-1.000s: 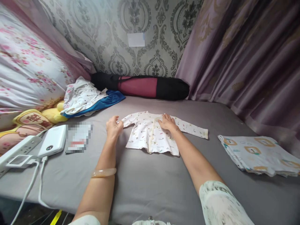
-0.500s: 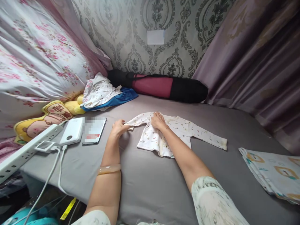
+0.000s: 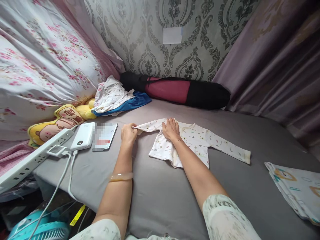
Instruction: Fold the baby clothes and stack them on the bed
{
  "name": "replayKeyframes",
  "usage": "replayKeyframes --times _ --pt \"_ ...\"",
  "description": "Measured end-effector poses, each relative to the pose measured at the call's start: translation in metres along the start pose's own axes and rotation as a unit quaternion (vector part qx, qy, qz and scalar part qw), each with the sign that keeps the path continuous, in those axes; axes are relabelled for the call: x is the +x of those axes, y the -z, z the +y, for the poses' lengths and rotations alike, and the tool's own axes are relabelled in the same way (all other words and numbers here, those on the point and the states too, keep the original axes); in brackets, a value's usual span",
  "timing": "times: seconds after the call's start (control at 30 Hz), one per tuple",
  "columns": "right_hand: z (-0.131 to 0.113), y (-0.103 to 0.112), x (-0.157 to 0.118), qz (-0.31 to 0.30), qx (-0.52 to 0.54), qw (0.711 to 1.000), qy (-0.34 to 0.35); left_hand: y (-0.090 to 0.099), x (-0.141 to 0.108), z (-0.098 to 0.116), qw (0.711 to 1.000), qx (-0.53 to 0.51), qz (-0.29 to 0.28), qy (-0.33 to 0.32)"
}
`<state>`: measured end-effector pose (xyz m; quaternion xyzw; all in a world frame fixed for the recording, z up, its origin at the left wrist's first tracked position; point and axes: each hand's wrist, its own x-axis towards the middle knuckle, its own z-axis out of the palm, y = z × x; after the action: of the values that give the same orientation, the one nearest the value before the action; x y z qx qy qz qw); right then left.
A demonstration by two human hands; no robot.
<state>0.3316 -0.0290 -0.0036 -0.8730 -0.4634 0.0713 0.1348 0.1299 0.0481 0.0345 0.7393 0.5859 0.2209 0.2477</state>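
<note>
A small white long-sleeved shirt (image 3: 193,140) with a scattered print lies spread on the grey sheet (image 3: 160,193). My left hand (image 3: 129,133) is closed on the cuff of its left-side sleeve, which stretches out from the body of the shirt. Flat on the upper part of the shirt, near that sleeve's shoulder, my right hand (image 3: 171,129) presses down with its fingers extended. The other sleeve reaches out to the right, untouched. Folds run down the front below my right hand.
Left of my hand lie a phone (image 3: 106,136), a white power bank (image 3: 83,136) and a power strip (image 3: 37,160) with cables. Behind are crumpled clothes (image 3: 112,96) and a long black-and-red bag (image 3: 172,90). A folded printed cloth (image 3: 295,190) is at right.
My left hand has gone from a looser hold with raised fingers to a closed grip on the cuff. My right hand stays on the shirt. The view has shifted slightly.
</note>
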Motion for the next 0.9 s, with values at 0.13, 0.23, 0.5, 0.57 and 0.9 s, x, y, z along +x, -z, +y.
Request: replayKeyframes --times 0.13,0.23,0.5,0.57,0.9 --pt "0.000 0.000 -0.001 0.008 0.001 1.000 0.001 0.001 -0.002 0.006 0.995 0.006 0.099 0.019" --pt "0.000 0.000 -0.002 0.015 -0.001 1.000 0.002 -0.009 0.003 0.001 0.990 -0.120 0.075 0.012" --pt "-0.001 0.000 -0.003 0.015 -0.006 1.000 0.000 -0.020 0.018 0.001 0.862 -0.491 0.034 0.119" --pt "-0.002 0.001 -0.004 0.015 -0.007 1.000 0.000 -0.018 0.019 0.002 0.851 -0.507 0.042 0.126" --pt "-0.001 0.005 -0.009 0.014 -0.008 1.000 0.021 -0.009 0.043 -0.009 0.884 -0.452 -0.089 0.077"
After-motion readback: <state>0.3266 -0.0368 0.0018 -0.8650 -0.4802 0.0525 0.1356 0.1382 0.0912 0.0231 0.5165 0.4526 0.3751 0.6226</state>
